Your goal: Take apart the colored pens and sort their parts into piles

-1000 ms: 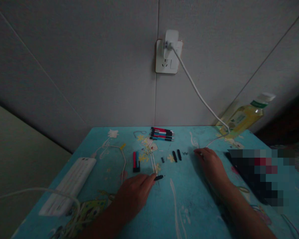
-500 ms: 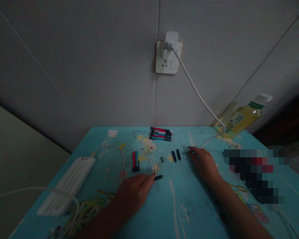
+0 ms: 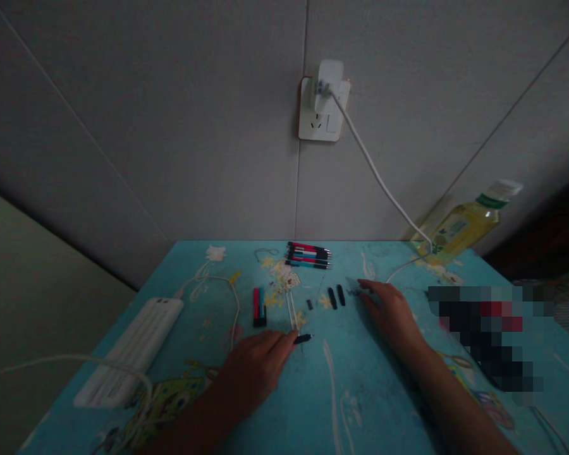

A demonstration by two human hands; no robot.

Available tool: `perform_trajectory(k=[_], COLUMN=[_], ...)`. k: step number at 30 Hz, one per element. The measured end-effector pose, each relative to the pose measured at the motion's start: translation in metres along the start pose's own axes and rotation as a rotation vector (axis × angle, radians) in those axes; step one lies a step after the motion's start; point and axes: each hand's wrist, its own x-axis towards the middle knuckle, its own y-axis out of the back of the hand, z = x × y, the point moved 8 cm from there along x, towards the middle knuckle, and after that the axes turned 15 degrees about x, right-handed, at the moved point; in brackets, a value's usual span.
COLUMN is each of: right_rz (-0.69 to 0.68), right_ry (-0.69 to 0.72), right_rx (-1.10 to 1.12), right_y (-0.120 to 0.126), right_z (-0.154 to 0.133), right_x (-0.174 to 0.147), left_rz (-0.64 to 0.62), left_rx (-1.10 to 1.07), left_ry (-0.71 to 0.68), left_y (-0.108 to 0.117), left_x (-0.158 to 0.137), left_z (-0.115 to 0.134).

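Pinching a pen part (image 3: 304, 339) in the left hand (image 3: 262, 361), probably steadying it; holding the right hand (image 3: 389, 315) kinda half-open, seemingly empty, by grey bits (image 3: 353, 292) farther right.

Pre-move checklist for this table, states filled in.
1. Left hand has the silver-tipped black piece at its fingertips: ok, tip points right.
2. Right hand clear of the tiny grey bits: cannot tell; fingertips are right by them, contact unclear.
3. Two loose black pieces untouched: ok, lying side by side, left of the right hand.
4. Pens clear of both hands: ok, grouped near the wall.
5. White sticks clear of left hand: cannot tell; their near ends run to its fingertips.
6. Light good for small parts: not ok, picture is dim.
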Motion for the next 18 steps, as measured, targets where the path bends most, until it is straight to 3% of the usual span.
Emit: perform_trajectory(k=[6,18], right_rz=[-0.013,0.008], right_ry=[0.083,0.072], right_rx=[-0.087,-0.149], right_y=[-0.008,-0.009], right_z=[-0.014,-0.009], right_x=[0.003,0.005], left_rz=[-0.019,-0.020], left_rx=[0.005,0.019], left_ry=[0.011,0.006], left_y=[-0.002,0.001], left_x=[0.000,0.003], left_z=[0.000,0.001])
